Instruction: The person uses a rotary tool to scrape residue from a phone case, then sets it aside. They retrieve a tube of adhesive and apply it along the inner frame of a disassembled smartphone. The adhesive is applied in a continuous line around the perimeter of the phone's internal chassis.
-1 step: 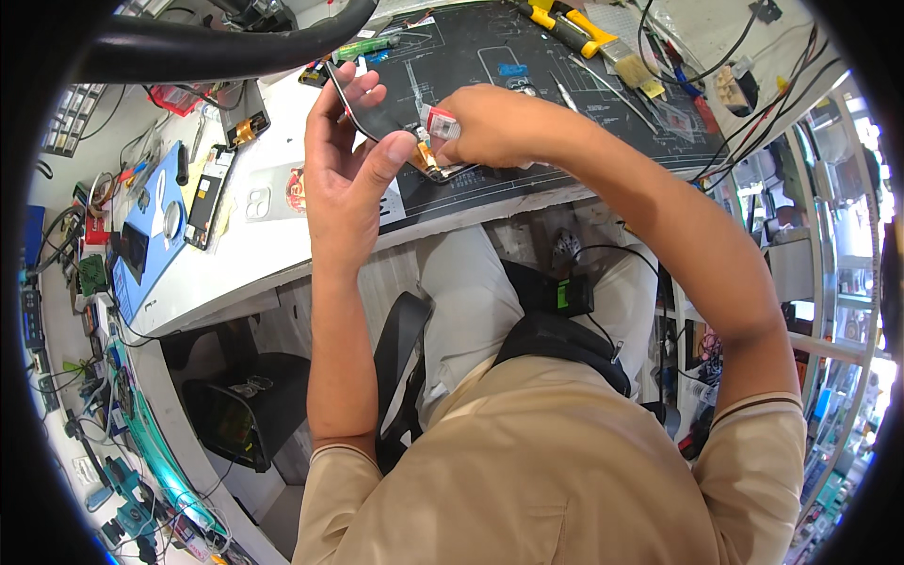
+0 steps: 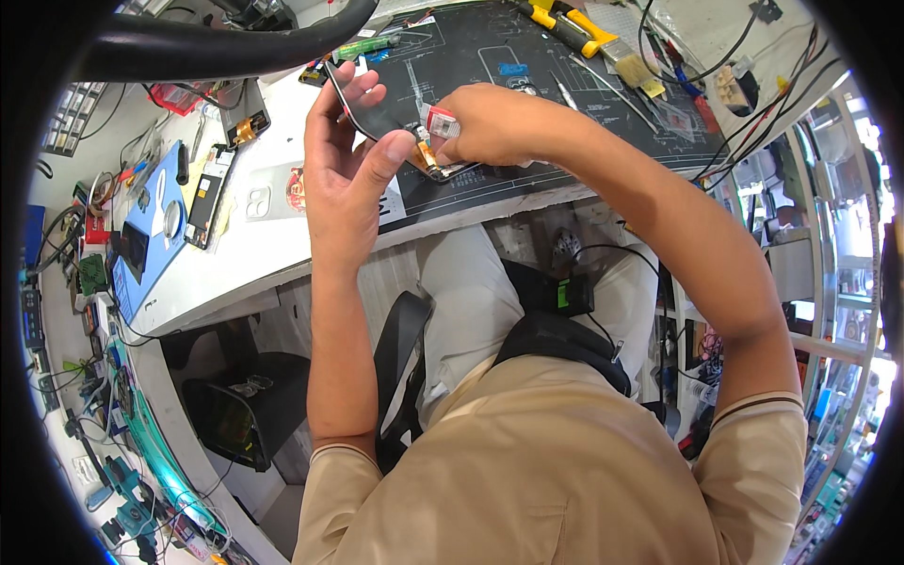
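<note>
My left hand (image 2: pixel 341 193) is closed round the edges of a thin, dark phone (image 2: pixel 379 118), thumb on the near side and fingers on the far side. The phone is tilted up above the bench mat. Near its lower end a gold-coloured flex cable (image 2: pixel 427 153) and small metal parts show. My right hand (image 2: pixel 499 124) is bent over that end, fingers curled in. At its fingertips sits a small red-and-white piece (image 2: pixel 442 122) with a clear edge, which the fingers seem to pinch. The right fingertips are partly hidden behind it.
Under the hands lies a black work mat (image 2: pixel 461 47). At its back right are a yellow-handled brush (image 2: pixel 621 61) and a screwdriver (image 2: pixel 565 91). A thick black tube (image 2: pixel 226 47) crosses the upper left. Left on the white bench, a phone frame (image 2: pixel 209 196) lies near a blue mat (image 2: pixel 155 240).
</note>
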Available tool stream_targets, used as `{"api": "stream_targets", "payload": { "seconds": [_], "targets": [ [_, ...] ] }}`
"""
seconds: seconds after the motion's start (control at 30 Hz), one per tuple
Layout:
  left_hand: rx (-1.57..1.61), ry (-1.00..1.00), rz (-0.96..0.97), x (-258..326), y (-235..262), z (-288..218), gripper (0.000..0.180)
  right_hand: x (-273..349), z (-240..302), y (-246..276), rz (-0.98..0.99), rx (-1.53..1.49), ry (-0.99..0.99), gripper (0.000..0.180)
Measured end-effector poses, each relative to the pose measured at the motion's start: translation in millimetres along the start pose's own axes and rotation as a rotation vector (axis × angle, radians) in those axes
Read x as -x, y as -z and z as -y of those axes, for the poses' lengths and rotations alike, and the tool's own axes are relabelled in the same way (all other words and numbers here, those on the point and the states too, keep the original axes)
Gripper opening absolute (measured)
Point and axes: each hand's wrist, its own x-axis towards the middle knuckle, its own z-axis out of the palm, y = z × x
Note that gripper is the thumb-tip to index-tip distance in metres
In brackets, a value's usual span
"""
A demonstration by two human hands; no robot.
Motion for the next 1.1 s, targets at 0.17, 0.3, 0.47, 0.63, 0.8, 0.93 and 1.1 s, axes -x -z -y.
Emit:
{"api": "stream_targets", "payload": {
  "seconds": [0.17, 0.3, 0.47, 0.63, 0.8, 0.93, 1.1],
  "targets": [
    [0.020, -0.006, -0.003, 0.3, 1.9, 2.2, 0.082, -1.4, 1.3, -5.6, -0.047, 0.047, 0.006, 0.033],
    [0.033, -0.022, 0.000, -3.9, 1.5, 5.2, 0.081, -2.5, 1.8, -9.3, -0.075, 0.021, 0.021, 0.030],
    [0.031, -0.031, 0.007, -4.4, -0.5, 5.6, 0.080, -2.7, 0.0, -14.2, -0.090, 0.045, 0.046, 0.029],
    [0.023, -0.041, 0.001, -3.4, -5.0, 5.1, 0.078, -6.7, -1.9, -22.1, -0.164, 0.101, 0.133, 0.034],
    [0.009, -0.030, 0.000, -3.8, -6.9, 3.0, 0.079, -0.5, 6.1, -16.8, -0.148, 0.146, 0.064, 0.035],
    [-0.009, -0.023, -0.015, -4.2, -5.6, 3.6, 0.081, 7.3, 2.2, 0.3, -0.046, -0.096, -0.044, 0.032],
    [0.000, -0.026, -0.014, -3.9, -0.9, 4.0, 0.082, 3.4, -15.9, 9.4, -0.233, -0.092, 0.046, 0.027]
  ]
}}
